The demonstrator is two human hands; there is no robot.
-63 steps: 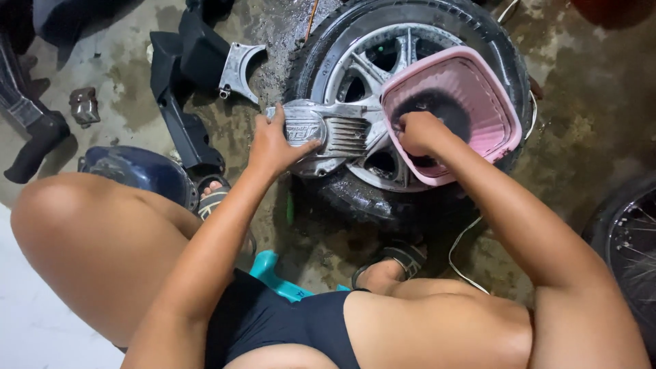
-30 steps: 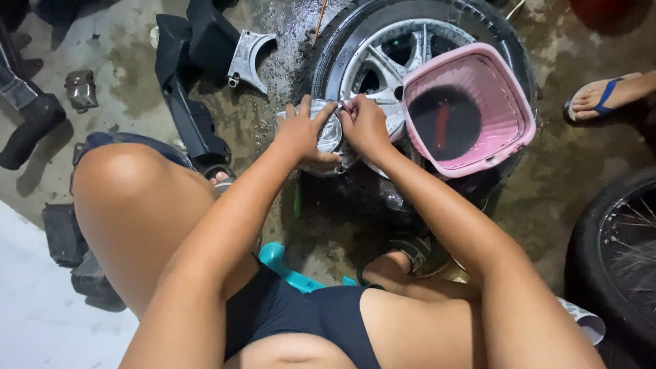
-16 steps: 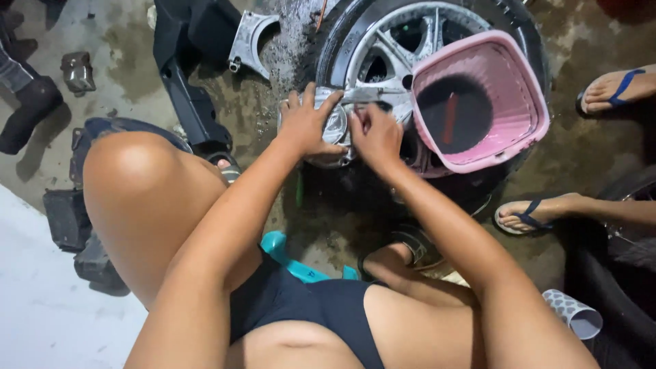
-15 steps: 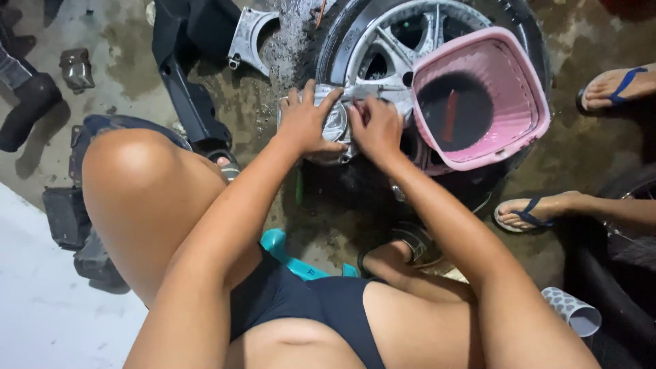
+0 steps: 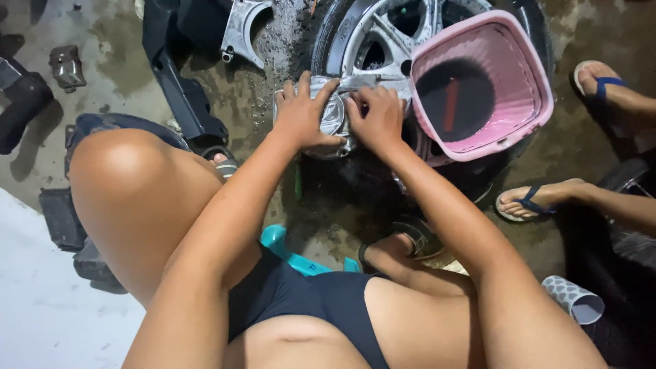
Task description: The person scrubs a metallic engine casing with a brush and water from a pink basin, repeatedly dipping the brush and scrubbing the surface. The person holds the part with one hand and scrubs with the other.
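Silver finned metal engine part (image 5: 333,113) rests on the near edge of a grey alloy wheel with its black tyre (image 5: 383,34), which lies flat on the wet concrete floor (image 5: 588,147). Your left hand (image 5: 301,113) is clamped over the left end of the part, fingers spread across its top and thumb along the near side. Your right hand (image 5: 376,117) presses on the right end, fingers curled down onto the metal; the two hands almost touch at the middle of the part. Whether the right hand holds anything small cannot be told.

Just beside your right hand, a pink square plastic basket (image 5: 526,133) sits tilted on the wheel. It holds dark liquid and a red stick-shaped item (image 5: 449,106).

Behind your left hand, a silver cast bracket (image 5: 240,27) and a long black plastic panel (image 5: 178,89) lie on the floor. A small grey metal block (image 5: 67,65) lies well apart at the far left.

You squat on a turquoise plastic stool (image 5: 294,256). To your right, another person's feet in blue-strapped sandals (image 5: 536,201) stand near the tyre, and a grey dotted cup (image 5: 572,299) lies on its side near your right arm.
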